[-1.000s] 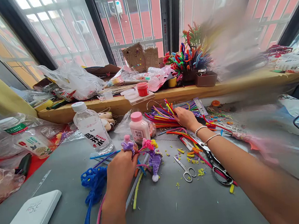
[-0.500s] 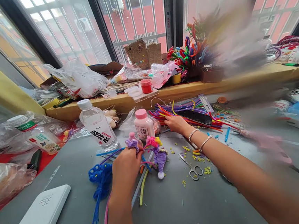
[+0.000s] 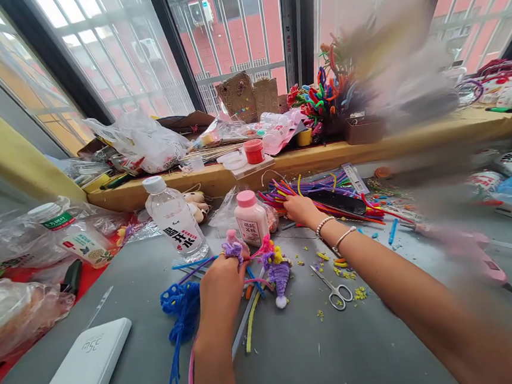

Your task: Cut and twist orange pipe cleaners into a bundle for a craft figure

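Note:
My left hand (image 3: 222,287) is closed around a small purple and pink pipe-cleaner figure (image 3: 234,249) held just above the grey table (image 3: 319,354). A second purple pipe-cleaner figure (image 3: 278,270) lies right beside it. My right hand (image 3: 301,209) reaches forward, fingers down on the near end of a pile of coloured pipe cleaners (image 3: 323,192); whether it grips any I cannot see. A blue pipe-cleaner bundle (image 3: 179,309) lies left of my left hand.
A pink-capped bottle (image 3: 250,217) and a water bottle (image 3: 176,226) stand behind the hands. Small scissors (image 3: 336,289) lie on the table amid yellow clippings. A white box (image 3: 81,374) sits front left. The window ledge (image 3: 315,154) is crowded with bags and craft items.
My right hand has drawn back left from the far side of the pipe-cleaner pile to its near end. The view shifted slightly right. The left hand keeps its hold.

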### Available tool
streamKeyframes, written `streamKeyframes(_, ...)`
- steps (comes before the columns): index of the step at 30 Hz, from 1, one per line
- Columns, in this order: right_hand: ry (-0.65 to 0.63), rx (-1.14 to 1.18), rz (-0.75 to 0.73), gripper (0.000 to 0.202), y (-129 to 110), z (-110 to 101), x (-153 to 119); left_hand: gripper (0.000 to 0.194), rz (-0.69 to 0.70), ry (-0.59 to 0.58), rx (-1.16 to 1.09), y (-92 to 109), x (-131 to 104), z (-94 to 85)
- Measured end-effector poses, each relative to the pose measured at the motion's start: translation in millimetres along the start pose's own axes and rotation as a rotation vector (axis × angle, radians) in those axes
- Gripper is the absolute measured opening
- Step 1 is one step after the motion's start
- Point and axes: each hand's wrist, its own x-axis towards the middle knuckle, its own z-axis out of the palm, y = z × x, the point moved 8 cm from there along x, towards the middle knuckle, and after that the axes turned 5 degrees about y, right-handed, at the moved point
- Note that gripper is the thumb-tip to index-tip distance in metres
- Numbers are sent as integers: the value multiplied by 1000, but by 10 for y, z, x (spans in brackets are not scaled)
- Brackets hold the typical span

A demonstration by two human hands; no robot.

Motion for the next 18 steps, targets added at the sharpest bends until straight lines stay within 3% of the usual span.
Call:
streamKeyframes(6, 48, 25, 15, 20, 38, -132, -69, 32, -2, 21, -11, -10, -4, 4)
streamKeyframes(12, 88, 59, 63, 27, 88, -181, -90, 31, 9, 29, -15, -7, -5, 0)
streamKeyframes(18, 40, 140, 50, 22, 123, -173, -36, 31, 17, 24, -40, -9, -3, 21)
